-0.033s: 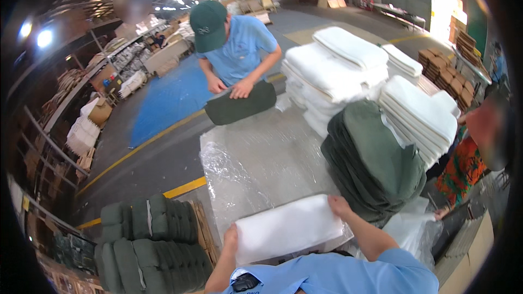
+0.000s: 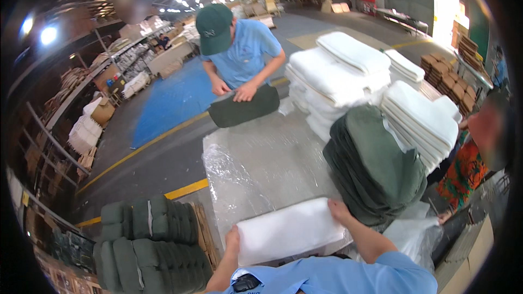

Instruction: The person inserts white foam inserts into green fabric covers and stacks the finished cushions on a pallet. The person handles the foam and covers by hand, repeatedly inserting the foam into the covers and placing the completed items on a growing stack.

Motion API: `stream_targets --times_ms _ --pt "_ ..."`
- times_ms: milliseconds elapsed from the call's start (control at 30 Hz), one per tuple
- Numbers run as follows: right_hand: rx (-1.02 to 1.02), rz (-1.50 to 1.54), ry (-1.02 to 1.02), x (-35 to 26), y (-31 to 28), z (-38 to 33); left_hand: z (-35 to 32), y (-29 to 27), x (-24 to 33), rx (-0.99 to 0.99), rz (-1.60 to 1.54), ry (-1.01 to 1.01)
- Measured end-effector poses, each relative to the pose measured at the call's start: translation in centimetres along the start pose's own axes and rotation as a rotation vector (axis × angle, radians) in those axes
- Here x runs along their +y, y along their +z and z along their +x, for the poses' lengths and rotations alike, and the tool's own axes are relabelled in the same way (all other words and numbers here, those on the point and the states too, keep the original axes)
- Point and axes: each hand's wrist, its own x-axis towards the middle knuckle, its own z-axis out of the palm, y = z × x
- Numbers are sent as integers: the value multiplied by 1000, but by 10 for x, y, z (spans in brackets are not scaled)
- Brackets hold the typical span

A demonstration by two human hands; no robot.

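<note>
A white, soft rectangular pad (image 2: 291, 231) lies across the near edge of the table. At its left end my left hand (image 2: 232, 240) grips the side, while my right hand (image 2: 340, 212) is closed on the upper right corner. Beneath the pad, clear plastic film (image 2: 229, 169) covers the grey tabletop (image 2: 283, 158). Close to my right hand stands a tall pile of dark green fabric covers (image 2: 376, 163). Across the table a co-worker in a green cap has both hands on a dark green cover (image 2: 245, 108).
Stacks of white pads (image 2: 338, 71) rise behind the green pile, with more white pads (image 2: 422, 111) to the right. Bundled green cushions (image 2: 155, 264) sit low at the left. Another person's hand (image 2: 445, 216) touches clear plastic sheeting (image 2: 414, 228) at the right.
The whole view has shifted slightly. Both my hands keep their hold on the white pad, and the co-worker's hands have barely moved on the green cover.
</note>
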Motion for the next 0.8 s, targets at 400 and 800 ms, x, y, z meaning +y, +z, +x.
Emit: stream_targets --times_ms 400,800 --pt "127 881 -325 -10 3 -65 -24 -39 1 172 -794 87" --pt "108 852 -282 14 15 -57 -27 -37 63 228 -140 662"
